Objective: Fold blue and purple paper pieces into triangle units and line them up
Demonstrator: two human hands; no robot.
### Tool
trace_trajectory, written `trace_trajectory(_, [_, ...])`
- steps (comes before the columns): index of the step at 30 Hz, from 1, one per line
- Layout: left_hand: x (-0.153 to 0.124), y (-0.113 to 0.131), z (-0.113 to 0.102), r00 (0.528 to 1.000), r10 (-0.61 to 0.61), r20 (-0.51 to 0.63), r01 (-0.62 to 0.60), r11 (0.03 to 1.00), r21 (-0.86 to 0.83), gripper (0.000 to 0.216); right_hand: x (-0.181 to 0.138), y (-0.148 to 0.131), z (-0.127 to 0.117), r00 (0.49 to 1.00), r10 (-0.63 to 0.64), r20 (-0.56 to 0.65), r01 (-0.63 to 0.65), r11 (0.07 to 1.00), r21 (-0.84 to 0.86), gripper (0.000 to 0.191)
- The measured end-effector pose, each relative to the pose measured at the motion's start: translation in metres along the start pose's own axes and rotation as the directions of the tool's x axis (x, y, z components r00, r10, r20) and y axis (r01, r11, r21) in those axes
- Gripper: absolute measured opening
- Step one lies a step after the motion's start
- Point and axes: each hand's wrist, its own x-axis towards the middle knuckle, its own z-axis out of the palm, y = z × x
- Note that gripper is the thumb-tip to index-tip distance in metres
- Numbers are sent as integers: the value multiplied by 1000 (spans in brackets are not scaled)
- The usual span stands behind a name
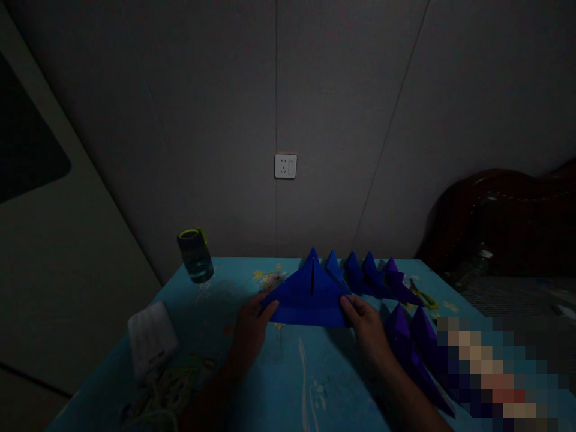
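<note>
A blue folded paper triangle [308,297] lies on the light blue table [288,384], a slit running down its middle. My left hand [249,330] pinches its left corner and my right hand [366,327] pinches its right corner. Both hands have fingers pressed on the paper. Behind it stands a row of several small folded blue and purple paper pieces [369,276]. More purple folded pieces [418,348] lie to the right of my right forearm.
A clear jar with a green-rimmed lid [195,255] stands at the back left of the table. A white block [150,339] and a tangle of pale cord [166,390] lie front left. A wall socket [285,166] is behind; dark furniture [504,222] stands at right.
</note>
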Motion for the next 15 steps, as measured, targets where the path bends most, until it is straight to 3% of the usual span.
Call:
trace_trajectory(4, [2, -4, -4, 1000, -12, 26, 9, 996, 83, 28, -2, -4, -2, 994, -107, -23, 102, 982, -161, 41])
trace_trajectory(6, [4, -4, -8, 998, 60, 20, -62, 989, 136, 27, -2, -5, -3, 971, -237, -10, 223, 927, -302, 39])
trace_trajectory(8, [5, -5, -12, 978, 207, 14, -205, 957, 204, 23, -2, -5, -4, 934, -357, 24, 332, 839, -431, 36])
trace_trajectory(12, [7, -10, -20, 834, 549, 55, -524, 756, 393, 17, -2, -3, -8, 891, -449, 63, 405, 725, -557, 31])
trace_trajectory(15, [8, -16, -23, 739, 663, 120, -616, 591, 521, 21, -3, -3, -9, 891, -449, 70, 418, 747, -518, 27])
